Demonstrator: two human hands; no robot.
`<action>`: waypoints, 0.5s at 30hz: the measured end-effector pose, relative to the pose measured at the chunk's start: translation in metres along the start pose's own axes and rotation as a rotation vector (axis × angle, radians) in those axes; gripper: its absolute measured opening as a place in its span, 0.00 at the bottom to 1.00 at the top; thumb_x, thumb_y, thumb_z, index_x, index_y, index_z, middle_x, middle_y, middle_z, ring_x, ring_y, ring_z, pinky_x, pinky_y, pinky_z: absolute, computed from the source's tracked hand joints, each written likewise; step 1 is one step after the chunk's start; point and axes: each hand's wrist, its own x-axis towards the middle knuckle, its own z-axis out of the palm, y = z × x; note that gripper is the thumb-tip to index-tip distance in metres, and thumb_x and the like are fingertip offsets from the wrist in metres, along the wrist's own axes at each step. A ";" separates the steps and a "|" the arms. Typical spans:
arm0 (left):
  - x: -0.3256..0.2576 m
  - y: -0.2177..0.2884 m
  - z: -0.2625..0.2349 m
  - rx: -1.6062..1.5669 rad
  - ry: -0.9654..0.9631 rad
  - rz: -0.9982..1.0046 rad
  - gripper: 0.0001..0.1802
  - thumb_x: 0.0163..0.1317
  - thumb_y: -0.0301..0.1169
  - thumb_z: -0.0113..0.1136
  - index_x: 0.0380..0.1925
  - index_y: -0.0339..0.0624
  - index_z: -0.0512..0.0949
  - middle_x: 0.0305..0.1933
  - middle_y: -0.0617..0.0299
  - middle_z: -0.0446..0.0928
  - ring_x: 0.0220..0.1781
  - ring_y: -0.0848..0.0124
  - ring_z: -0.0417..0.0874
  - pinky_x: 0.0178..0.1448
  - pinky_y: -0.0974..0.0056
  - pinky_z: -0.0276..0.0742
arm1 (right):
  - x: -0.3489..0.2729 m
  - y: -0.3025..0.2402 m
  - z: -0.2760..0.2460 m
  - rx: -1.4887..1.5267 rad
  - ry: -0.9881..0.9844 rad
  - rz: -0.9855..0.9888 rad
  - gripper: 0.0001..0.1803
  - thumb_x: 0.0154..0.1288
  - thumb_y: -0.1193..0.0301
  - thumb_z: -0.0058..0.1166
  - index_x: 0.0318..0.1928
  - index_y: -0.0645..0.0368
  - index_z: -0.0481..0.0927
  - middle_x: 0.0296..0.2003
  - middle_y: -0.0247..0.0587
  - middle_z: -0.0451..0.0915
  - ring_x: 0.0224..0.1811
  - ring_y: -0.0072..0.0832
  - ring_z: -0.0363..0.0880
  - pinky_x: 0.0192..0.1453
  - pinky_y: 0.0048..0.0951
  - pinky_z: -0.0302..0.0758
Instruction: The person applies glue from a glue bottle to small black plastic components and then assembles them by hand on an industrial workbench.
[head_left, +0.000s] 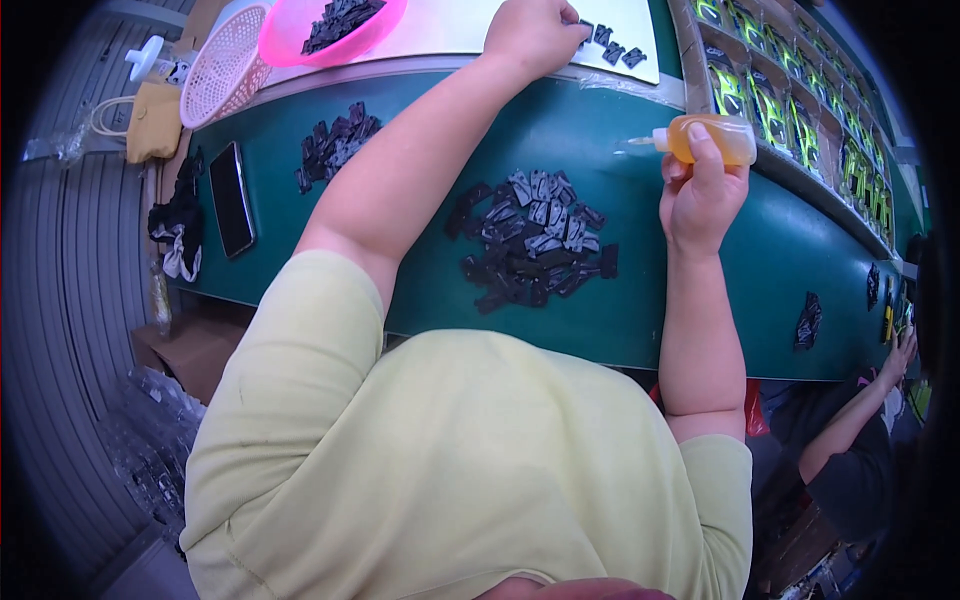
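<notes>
My right hand [703, 190] is closed around a squeeze bottle [738, 143] of amber liquid. The bottle lies nearly level, its white nozzle pointing left over the green table. At the far side, my left hand [528, 40] is closed, thumb and fingers pinched at a small black plastic piece [584, 31] on a white board [440, 28]. Several similar black pieces [616, 52] sit in a row just right of those fingertips. Between my arms, a large heap of black pieces [540, 235] lies on the table. A smaller heap [340, 140] is partly hidden behind my left forearm.
A pink bowl [385, 30] of black pieces and a pale pink basket [225, 70] stand far left, near a phone [232, 200]. Boxes of packaged green-and-black goods [770, 100] line the right. Beyond, another person's arm [850, 425] reaches the table [620, 310].
</notes>
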 end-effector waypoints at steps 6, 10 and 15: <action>-0.037 -0.015 -0.024 -0.030 -0.281 0.046 0.14 0.51 0.37 0.68 0.33 0.38 0.81 0.28 0.59 0.80 0.30 0.70 0.80 0.36 0.66 0.75 | 0.002 -0.004 -0.001 0.039 0.036 -0.009 0.10 0.59 0.74 0.58 0.40 0.60 0.73 0.32 0.38 0.78 0.20 0.16 0.68 0.22 0.15 0.66; -0.077 -0.004 -0.038 0.018 -0.716 0.072 0.17 0.46 0.36 0.71 0.35 0.42 0.80 0.35 0.56 0.77 0.39 0.63 0.79 0.44 0.62 0.74 | 0.000 0.003 0.002 0.022 0.000 -0.006 0.10 0.59 0.73 0.58 0.40 0.60 0.73 0.32 0.38 0.78 0.20 0.16 0.69 0.22 0.15 0.66; -0.084 0.001 -0.035 0.057 -0.748 0.077 0.14 0.45 0.30 0.70 0.32 0.39 0.78 0.35 0.57 0.77 0.39 0.64 0.78 0.42 0.61 0.74 | -0.002 0.004 0.002 -0.005 0.006 -0.010 0.11 0.59 0.73 0.59 0.41 0.61 0.73 0.32 0.38 0.78 0.20 0.16 0.69 0.21 0.15 0.66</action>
